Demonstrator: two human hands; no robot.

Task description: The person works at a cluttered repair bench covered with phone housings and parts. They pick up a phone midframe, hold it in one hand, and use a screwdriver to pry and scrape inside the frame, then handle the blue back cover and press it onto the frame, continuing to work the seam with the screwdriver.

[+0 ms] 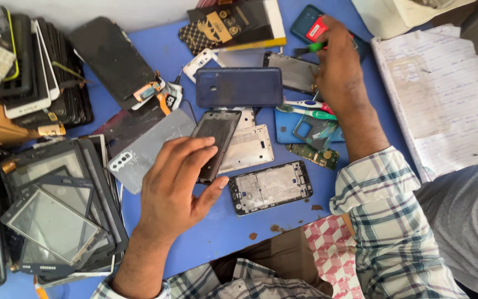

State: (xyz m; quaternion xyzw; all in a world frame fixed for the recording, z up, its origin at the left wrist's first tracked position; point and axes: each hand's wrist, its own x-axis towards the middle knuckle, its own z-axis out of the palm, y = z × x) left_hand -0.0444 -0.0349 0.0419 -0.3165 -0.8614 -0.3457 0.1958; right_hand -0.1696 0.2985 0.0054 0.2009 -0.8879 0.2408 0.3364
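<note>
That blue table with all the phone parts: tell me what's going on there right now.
A person in a checked shirt works over a blue table strewn with phone parts. The left hand holds a dark phone frame at its lower end, tilted over a silver middle frame. The right hand reaches to the far side and grips a green-handled tool. Another stripped frame lies flat near the left thumb. Stacked screens sit on the left, an open notebook on the right.

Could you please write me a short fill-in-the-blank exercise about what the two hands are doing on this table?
1. The left hand holds a dark phone ___.
2. The right hand reaches for a tool with a ___ handle.
3. The table is ___.
4. Two ___ lie beside the right wrist.

Missing words: frame; green; blue; toothbrushes
</note>
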